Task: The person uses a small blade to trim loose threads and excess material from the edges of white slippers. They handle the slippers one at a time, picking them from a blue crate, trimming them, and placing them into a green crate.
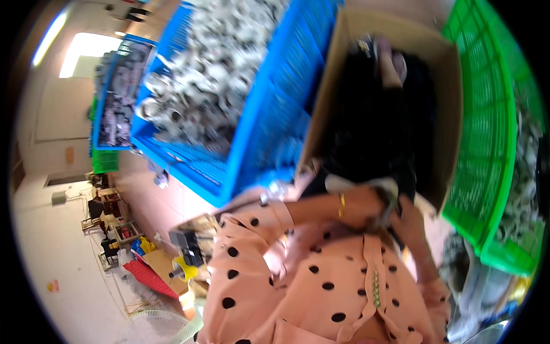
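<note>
Left hand (pixel 366 207) and right hand (pixel 409 225) meet at a blurred grey piece (pixel 389 211) by the cardboard carton's (pixel 452 109) near edge; whether fingers grasp it, I cannot tell; a loose hold could drop it inside.

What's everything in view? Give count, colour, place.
Large crate: 1, blue, upper middle
Small parts: many, white or grey, in large and green crates
Far crate: 1, blue, upper left
Cardboard box: 1, brown, beside large crate
Green crate: 1, green, right
Fan: 1, pale, bottom left
Red sheet: 1, red, lower left
Clutter: uncounted, mixed, left
Blurred item: 1, pale, at hands
Shoe: at least 1, pinkish, upper middle
Trousers: 1, black, centre
Shirt: 1, peach, black-dotted, bottom
Left hand: 1, bare, centre
Right hand: 1, bare, centre
</note>
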Available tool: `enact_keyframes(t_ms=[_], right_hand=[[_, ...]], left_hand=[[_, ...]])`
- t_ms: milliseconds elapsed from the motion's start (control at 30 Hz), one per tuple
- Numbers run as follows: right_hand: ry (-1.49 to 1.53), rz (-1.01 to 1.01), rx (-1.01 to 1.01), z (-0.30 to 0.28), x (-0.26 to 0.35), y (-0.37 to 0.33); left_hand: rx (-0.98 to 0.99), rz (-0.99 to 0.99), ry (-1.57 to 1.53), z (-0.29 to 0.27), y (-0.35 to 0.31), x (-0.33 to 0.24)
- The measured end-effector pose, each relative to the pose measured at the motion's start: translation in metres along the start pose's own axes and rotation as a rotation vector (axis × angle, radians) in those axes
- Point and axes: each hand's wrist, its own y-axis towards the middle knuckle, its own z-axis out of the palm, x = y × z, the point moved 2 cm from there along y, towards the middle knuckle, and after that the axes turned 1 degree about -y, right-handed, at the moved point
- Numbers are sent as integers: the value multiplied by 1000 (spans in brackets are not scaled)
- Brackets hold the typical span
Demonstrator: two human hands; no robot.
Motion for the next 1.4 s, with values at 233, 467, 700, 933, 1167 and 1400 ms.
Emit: enact_keyframes(t_ms=[233, 467, 700, 933, 1167, 1400], right_hand=[[236, -77, -38, 4, 26, 8], [355, -143, -104, 7, 2, 28], [674, -102, -216, -51, 12, 42], [878, -176, -278, -87, 63, 46], [597, -294, -266, -100, 98, 48], [654, -189, -251, -84, 91, 69]], left_hand=[[-58, -217, -11, -9, -21, -13], [-141, -183, 335, -18, -11, -25], [-771, -91, 565, -57, -11, -68], [-1091, -97, 715, -60, -15, -83], [-1234, -162, 684, -64, -30, -69], [-1163, -144, 679, -91, -66, -74]])
